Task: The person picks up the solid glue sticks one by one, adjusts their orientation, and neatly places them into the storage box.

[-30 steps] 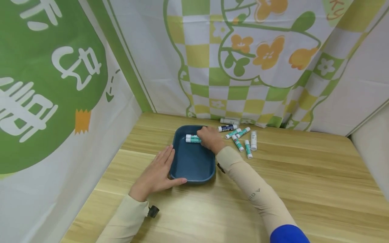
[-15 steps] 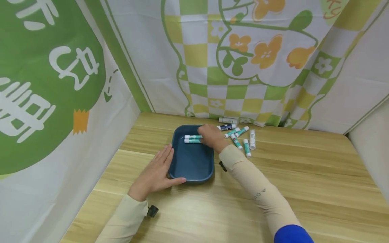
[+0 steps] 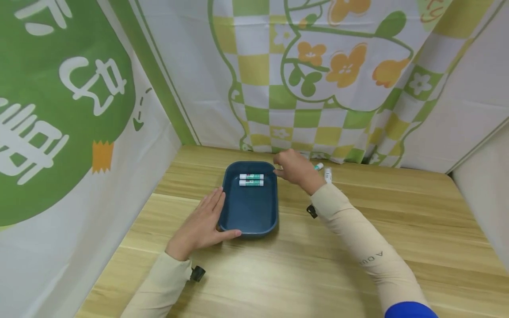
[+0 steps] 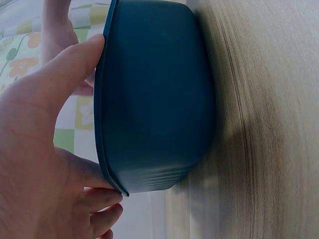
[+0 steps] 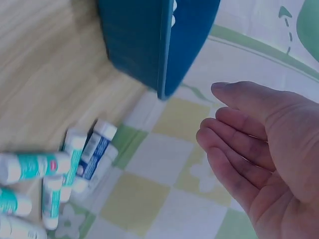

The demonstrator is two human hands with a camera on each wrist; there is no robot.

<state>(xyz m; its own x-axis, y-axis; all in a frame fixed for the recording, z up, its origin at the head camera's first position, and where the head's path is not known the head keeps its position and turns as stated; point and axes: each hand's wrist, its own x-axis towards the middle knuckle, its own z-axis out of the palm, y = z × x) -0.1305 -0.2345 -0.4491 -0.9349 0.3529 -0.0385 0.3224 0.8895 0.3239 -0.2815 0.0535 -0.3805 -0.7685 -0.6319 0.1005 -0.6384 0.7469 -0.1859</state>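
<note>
A dark blue tray stands on the table at the centre of the head view. Inside it, towards the far end, two white-and-teal glue sticks lie side by side. My left hand rests on the tray's near-left corner, its thumb along the near rim and its fingers at the left rim. Just right of the tray's far corner, my right hand hangs in the air with fingers loosely bent and nothing held. Several more glue sticks lie on the table below it in the right wrist view, mostly hidden from the head view.
Among the loose sticks are a navy-labelled one and a white one. A patterned curtain hangs along the table's back edge. Another printed cloth hangs on the left. The wooden table extends to the right.
My right hand has let go of the glue sticks in the tray and moved right, out over the rim towards the loose sticks. The left hand keeps its place on the tray.
</note>
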